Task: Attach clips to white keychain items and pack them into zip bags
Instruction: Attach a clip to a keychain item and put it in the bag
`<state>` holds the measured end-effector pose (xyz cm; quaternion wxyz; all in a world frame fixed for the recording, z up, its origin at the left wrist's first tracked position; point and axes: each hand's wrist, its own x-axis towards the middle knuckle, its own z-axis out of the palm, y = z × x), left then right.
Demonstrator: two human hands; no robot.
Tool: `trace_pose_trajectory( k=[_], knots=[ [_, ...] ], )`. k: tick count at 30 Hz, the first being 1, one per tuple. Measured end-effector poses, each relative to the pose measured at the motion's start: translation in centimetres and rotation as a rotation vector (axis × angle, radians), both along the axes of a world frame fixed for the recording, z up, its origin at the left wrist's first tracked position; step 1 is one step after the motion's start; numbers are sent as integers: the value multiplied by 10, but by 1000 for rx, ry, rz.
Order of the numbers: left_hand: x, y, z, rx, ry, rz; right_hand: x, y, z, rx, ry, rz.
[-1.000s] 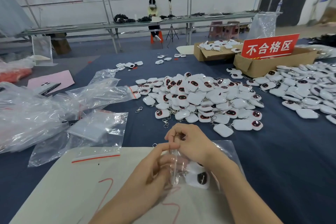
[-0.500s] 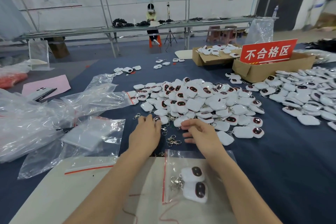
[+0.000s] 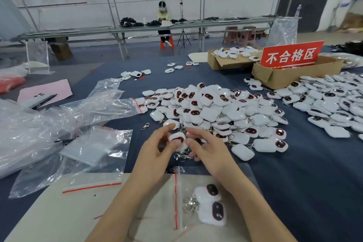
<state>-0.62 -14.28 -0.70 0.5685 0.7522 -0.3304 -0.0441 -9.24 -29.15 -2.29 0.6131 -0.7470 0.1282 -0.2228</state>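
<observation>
Head view: the left hand [image 3: 157,150] pinches a white keychain [image 3: 177,138] at the near edge of the pile [image 3: 216,110]. The right hand [image 3: 207,150] touches its other side, grip unclear. A filled zip bag [image 3: 177,192] lies beneath the wrists.
</observation>
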Motion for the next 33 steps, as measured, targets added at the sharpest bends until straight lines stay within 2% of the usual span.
trace_pose_trajectory(
  k=[3,6,14,33],
  knots=[
    [-10,-5,-2,-155,144,11,-2,1,3,-6,-14,33],
    [-10,-4,-7,-198,246,-27,-6,-2,3,37,-32,43],
    [-7,-4,-11,-196,295,-64,-4,-3,1,88,-10,68],
    [-13,-2,-10,-213,276,-91,-6,-3,0,82,2,36]
  ],
)
